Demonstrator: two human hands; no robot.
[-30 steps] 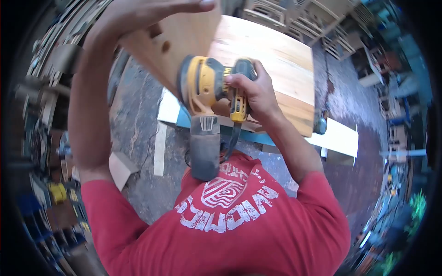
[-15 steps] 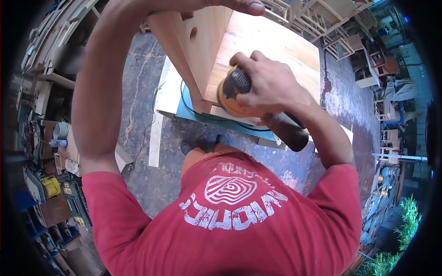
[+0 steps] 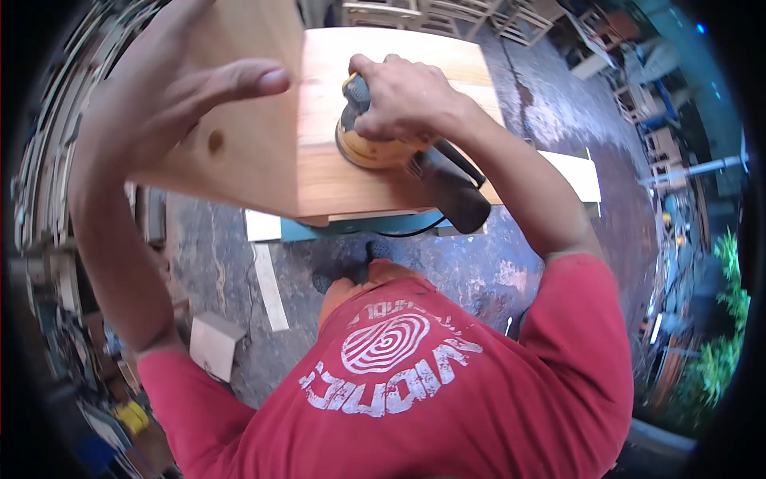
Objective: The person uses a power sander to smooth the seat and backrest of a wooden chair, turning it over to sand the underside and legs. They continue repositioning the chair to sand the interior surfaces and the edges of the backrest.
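Observation:
My right hand (image 3: 411, 96) is wrapped round the top of a yellow and black orbital sander (image 3: 371, 152). Its pad rests on the pale flat wooden board (image 3: 471, 104), and a black dust canister (image 3: 459, 199) sticks out toward me. To the left, an upright wooden panel (image 3: 255, 168) with a round hole meets that board at a corner. My left hand (image 3: 167, 96) is in front of this panel, thumb stretched out and fingers running up past the top of the view. Whether its fingertips press on the wood is hidden.
Under the wooden piece is a teal surface (image 3: 319, 231), with a black cord hanging at its edge. A pale wood strip (image 3: 270, 287) lies on the stained floor (image 3: 239, 279). Stacked lumber (image 3: 56, 136) lines the left, and wooden frames (image 3: 523, 24) stand at the back.
In the view, the wooden piece has shifted and turned, showing more of the upright panel. My left hand has come down lower in view. The sander appears further left and up, still in my right hand.

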